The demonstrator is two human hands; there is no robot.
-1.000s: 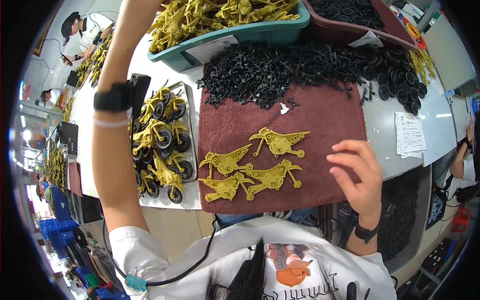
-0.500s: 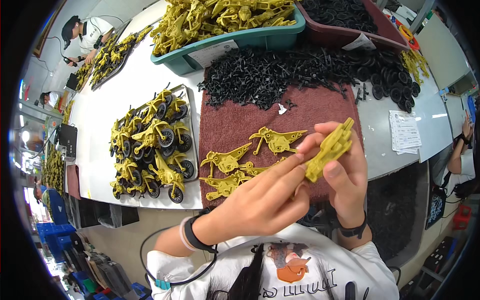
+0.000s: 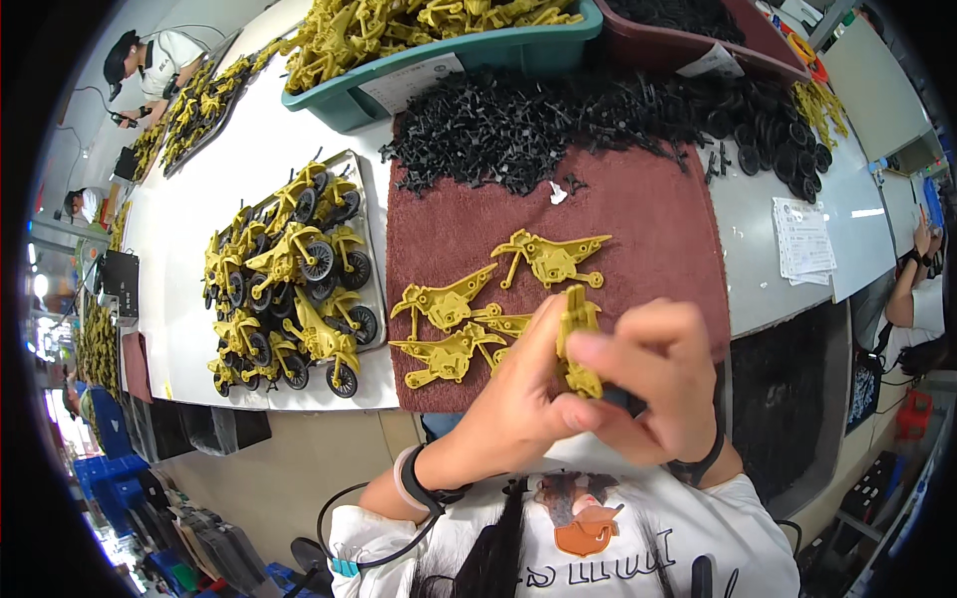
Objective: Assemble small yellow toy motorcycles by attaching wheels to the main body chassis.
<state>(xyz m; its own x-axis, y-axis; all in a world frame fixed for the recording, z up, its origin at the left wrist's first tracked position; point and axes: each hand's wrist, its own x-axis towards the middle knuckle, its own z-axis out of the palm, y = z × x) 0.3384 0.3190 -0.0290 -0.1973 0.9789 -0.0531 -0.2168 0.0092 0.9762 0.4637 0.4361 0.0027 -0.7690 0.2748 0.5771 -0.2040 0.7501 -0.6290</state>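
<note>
A yellow plastic toy motorcycle body [image 3: 575,319] stands upright between my two hands, above the front edge of a brown towel [image 3: 648,229]. My left hand [image 3: 513,409] is closed on its left side. From the right, my right hand [image 3: 653,379] curls its fingers against the same piece; a fingertip covers part of it and is smeared by motion. Whether a smaller part sits between my fingers is hidden. Several more yellow motorcycle bodies, such as one frame [image 3: 553,259], lie flat on the towel just beyond my hands.
A metal tray [image 3: 374,239] at left bears yellow toy motorcycles with black wheels. Loose small black parts [image 3: 488,130] cover the towel's far side. Behind stand a green bin [image 3: 498,50] of yellow bodies and a maroon bin [image 3: 768,65]. Black wheels [image 3: 783,149] and papers [image 3: 802,239] lie right.
The yellow body has come left and turned from tilted to upright. My right hand has shifted left and lower, its fingers now bent. My view has moved slightly.
</note>
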